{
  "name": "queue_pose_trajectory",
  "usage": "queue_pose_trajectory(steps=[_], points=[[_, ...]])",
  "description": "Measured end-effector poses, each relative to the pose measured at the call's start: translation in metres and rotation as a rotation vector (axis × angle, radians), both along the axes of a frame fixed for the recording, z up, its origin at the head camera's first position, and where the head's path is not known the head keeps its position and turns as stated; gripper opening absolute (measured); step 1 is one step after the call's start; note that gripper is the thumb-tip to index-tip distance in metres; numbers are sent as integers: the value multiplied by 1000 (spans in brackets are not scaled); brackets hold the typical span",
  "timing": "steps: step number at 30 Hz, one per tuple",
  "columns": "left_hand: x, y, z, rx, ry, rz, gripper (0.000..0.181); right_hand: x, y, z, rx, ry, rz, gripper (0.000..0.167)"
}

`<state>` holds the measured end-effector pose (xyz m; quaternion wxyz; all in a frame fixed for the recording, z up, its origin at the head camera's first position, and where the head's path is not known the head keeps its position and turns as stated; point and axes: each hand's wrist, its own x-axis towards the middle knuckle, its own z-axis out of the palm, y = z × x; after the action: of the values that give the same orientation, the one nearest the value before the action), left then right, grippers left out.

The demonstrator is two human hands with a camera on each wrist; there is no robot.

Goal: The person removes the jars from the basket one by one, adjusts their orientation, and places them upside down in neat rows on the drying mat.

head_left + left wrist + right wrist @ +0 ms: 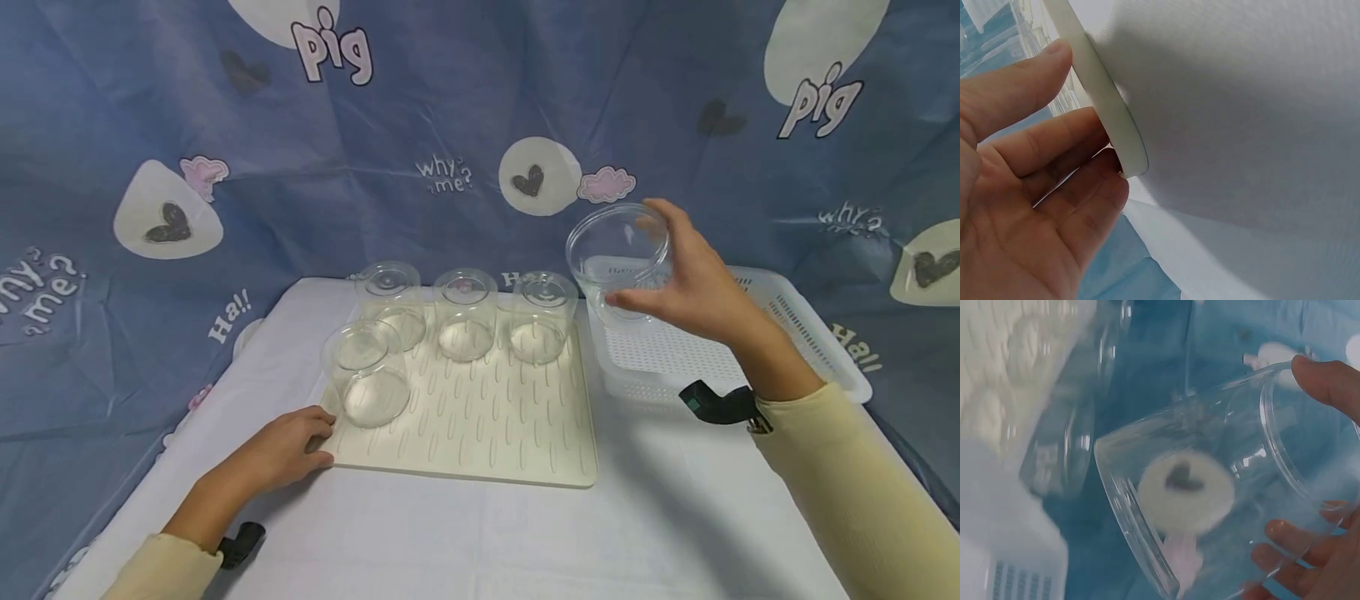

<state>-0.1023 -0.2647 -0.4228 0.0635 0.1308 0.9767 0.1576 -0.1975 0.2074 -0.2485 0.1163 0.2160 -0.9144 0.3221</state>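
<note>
My right hand [693, 287] holds a clear cup [1204, 481] tilted in the air, thumb on one side and fingers on the other. This cup hangs above the left part of a white perforated basket [806, 321]. At the near left corner of a cream drying mat [480, 450], my left hand [281, 446] grips the edge between thumb and fingers. On the mat, the nearest clear cup [371, 379] stands just beyond that hand. Farther back, three more clear cups stand in a row: a left one [393, 304], a middle one [465, 317] and a right one [542, 321].
A white cloth covers the table [525, 542]. Behind it hangs a blue printed curtain [420, 108]. The basket stands to the right of the mat, near the curtain. Each wrist wears a black camera mount, such as the right mount [716, 404].
</note>
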Motion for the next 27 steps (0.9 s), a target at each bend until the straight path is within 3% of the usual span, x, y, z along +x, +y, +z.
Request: queue_pose_trajectory(steps=[7,13,27], points=[[0,1,1,1,13,-11,33,26,-35,-9,122,108,130,113],[-1,-1,1,-10,24,-21,33,31,-55,-23,190,197,246,112],[6,-3,1,-2,18,-29,39,43,-77,-53,339,166,316,113]])
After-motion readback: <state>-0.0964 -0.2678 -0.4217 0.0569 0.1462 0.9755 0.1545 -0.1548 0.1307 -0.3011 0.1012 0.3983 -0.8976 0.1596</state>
